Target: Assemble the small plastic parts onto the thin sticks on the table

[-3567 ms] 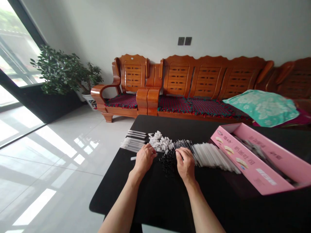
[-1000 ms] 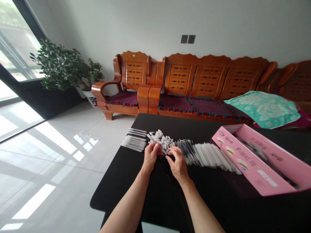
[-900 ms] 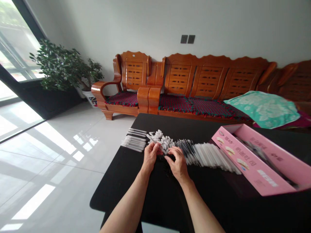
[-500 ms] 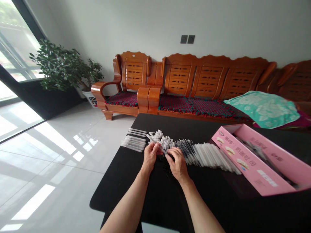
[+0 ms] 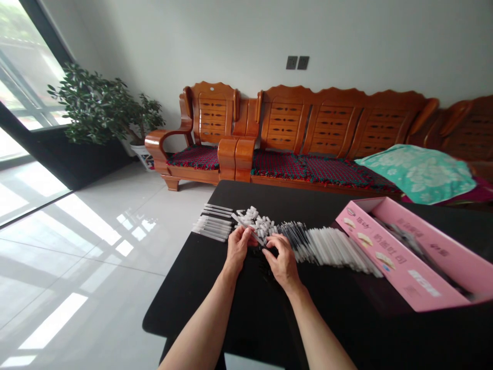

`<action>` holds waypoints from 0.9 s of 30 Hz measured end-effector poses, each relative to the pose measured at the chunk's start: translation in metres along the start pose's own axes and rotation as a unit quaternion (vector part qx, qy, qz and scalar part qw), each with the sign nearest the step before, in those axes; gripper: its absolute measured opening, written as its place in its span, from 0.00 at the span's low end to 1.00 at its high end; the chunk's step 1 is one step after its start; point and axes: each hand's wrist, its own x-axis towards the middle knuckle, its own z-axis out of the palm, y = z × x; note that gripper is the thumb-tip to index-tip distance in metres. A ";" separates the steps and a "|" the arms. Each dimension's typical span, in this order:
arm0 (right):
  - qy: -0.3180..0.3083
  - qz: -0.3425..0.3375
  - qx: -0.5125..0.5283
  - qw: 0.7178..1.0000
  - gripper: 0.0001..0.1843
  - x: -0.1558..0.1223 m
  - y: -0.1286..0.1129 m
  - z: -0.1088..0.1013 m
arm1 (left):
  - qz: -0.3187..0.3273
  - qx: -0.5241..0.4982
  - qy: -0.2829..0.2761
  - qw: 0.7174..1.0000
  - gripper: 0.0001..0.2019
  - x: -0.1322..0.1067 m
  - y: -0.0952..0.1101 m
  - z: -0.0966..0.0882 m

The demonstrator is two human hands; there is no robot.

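Note:
My left hand (image 5: 238, 245) is closed around a slim whitish pen (image 5: 257, 236), which slants down toward the right. At the pen's lower right end, my right hand (image 5: 283, 258) pinches with thumb and forefinger. Just beyond the hands lies a heap of short white pen caps (image 5: 252, 215). Several pens (image 5: 211, 228) are laid side by side left of my left hand. To the right of my right hand are thin dark refills (image 5: 291, 231), then a row of translucent white pen barrels (image 5: 339, 247). Small black pieces (image 5: 265, 268) lie partly hidden under my right hand.
A pink printed box (image 5: 400, 257) with grey contents stands on the black table (image 5: 192, 288) at the right. Behind it are a wooden bench (image 5: 327, 123) and a turquoise cloth (image 5: 419, 172). A potted plant (image 5: 103, 105) stands at the left by the window.
My right forefinger and thumb have shifted slightly at the pen's end, with a wider gap showing between them. My left hand keeps its hold; the rows of parts look the same.

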 end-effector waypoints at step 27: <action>0.019 -0.021 -0.033 0.999 0.08 0.002 0.010 -0.020 | 0.026 -0.047 0.107 0.993 0.22 0.006 0.008 -0.011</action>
